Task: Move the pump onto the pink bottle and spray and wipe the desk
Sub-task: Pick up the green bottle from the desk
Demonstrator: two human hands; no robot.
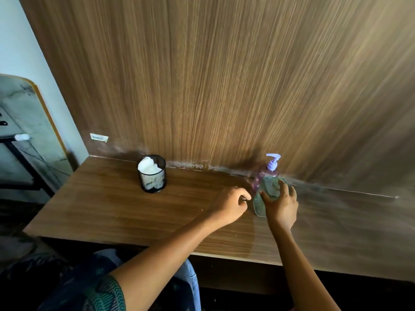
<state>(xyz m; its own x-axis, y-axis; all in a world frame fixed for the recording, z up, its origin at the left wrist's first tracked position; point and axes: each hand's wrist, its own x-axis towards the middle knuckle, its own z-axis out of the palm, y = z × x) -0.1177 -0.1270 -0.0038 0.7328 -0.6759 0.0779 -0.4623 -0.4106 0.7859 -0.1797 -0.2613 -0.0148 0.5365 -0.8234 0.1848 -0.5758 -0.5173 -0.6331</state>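
A clear, greenish bottle [261, 198] stands near the back of the wooden desk [112, 209], with a lilac pump [273, 162] on top. Just behind it, to the left, a pink-purple bottle [256, 180] shows only in part. My right hand [281, 204] lies against the front of the clear bottle with the fingers spread; whether it grips is unclear. My left hand [231, 204] hovers just left of the bottles, fingers curled, holding nothing that I can see. A black mesh cup [152, 177] with a white cloth [148, 166] inside stands to the left.
A wood-grain wall panel [202, 75] rises right behind the desk. Bare desk surface stretches left of my left hand and right of the bottles. A dark-framed piece of furniture [20, 153] stands beyond the desk's left end.
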